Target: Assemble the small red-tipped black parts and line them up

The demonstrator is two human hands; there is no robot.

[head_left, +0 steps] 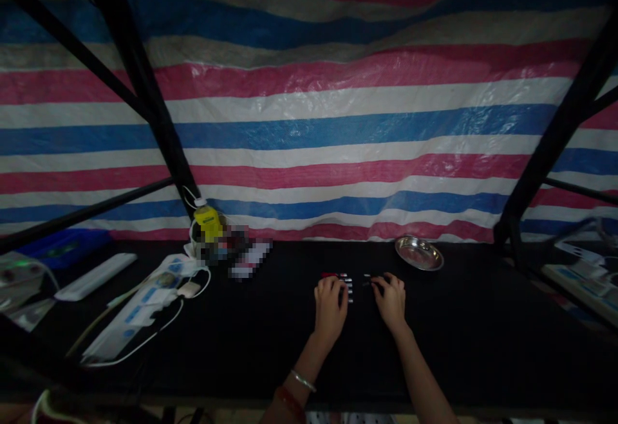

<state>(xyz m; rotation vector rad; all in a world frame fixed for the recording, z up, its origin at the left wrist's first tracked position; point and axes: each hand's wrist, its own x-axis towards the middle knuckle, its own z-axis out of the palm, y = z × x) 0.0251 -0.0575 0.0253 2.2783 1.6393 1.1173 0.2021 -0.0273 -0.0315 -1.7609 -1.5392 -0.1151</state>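
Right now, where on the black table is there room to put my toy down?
There is bare black table right of the right hand, below the metal dish. Another bare patch lies between the power strip and the left hand. It is crowded around the small parts at the fingers and by the yellow bottle with its cables.

left hand (330,300) on small dark parts (344,282) | right hand (390,296) beside | steel dish (419,253) near

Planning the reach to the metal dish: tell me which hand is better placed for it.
Probably right. The right hand lies nearer the metal dish at the table's back right; the left hand would have to cross over.
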